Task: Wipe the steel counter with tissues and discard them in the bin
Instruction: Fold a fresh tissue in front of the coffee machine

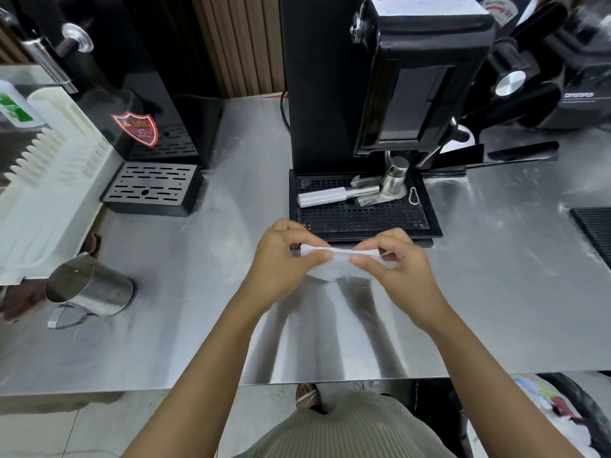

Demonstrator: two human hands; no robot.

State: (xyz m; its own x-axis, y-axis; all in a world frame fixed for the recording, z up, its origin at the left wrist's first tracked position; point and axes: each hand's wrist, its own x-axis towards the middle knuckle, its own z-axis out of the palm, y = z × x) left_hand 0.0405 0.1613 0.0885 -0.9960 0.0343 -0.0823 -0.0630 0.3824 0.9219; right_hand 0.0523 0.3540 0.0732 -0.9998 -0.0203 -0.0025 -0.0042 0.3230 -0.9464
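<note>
A white tissue is stretched between both my hands a little above the steel counter, just in front of the coffee machine's drip tray. My left hand pinches its left end between thumb and fingers. My right hand pinches its right end the same way. Most of the tissue hangs as a fold below my fingers. A bin lined with a black bag and holding rubbish shows at the bottom right, below the counter's front edge.
A black coffee machine with its drip tray stands behind my hands. A steel jug lies on its side at the left, near a white rack and a black dispenser. Black appliances stand at the right.
</note>
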